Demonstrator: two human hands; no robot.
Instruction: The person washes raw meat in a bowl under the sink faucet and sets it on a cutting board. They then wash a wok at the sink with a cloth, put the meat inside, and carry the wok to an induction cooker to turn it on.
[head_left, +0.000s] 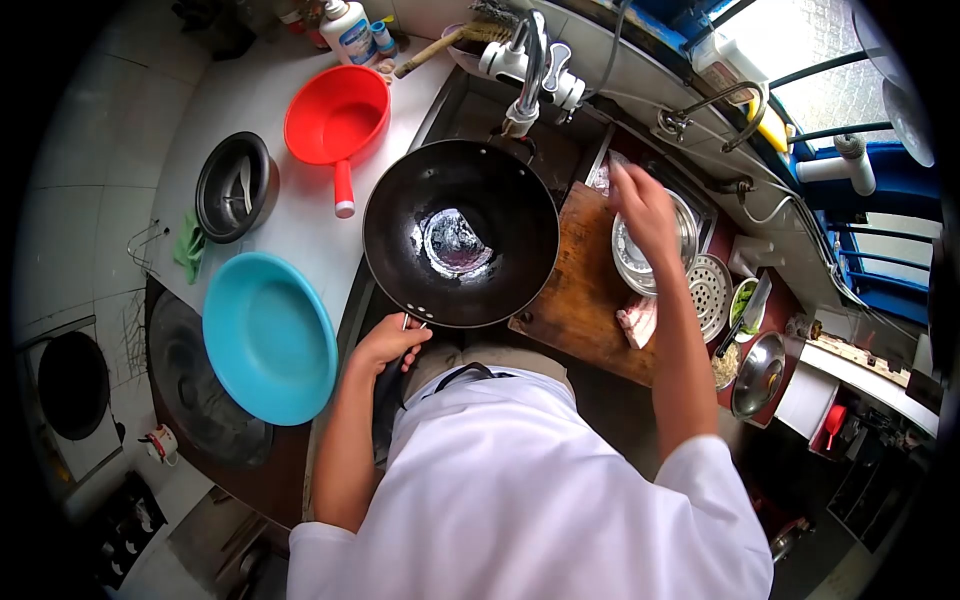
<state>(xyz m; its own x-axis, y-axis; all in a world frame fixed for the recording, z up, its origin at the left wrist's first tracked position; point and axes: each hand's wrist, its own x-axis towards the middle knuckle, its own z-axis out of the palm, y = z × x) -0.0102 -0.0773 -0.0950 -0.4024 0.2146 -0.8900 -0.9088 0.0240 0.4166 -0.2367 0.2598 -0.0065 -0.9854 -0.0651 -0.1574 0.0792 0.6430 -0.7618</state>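
Note:
A dark wok rests over the sink under the faucet, its bottom wet and shiny. My left hand is closed around the wok's handle at the near rim. My right hand is raised above a shiny metal bowl on the right, its fingers curled together. Whatever may be between those fingertips is too small and blurred to make out. Beneath the bowl's left side lies a wooden cutting board, with a piece of pinkish meat on it.
A red dipper, a black pot and a turquoise basin stand on the left counter. To the right are a perforated steamer plate, a knife, a bowl of greens and a metal lid.

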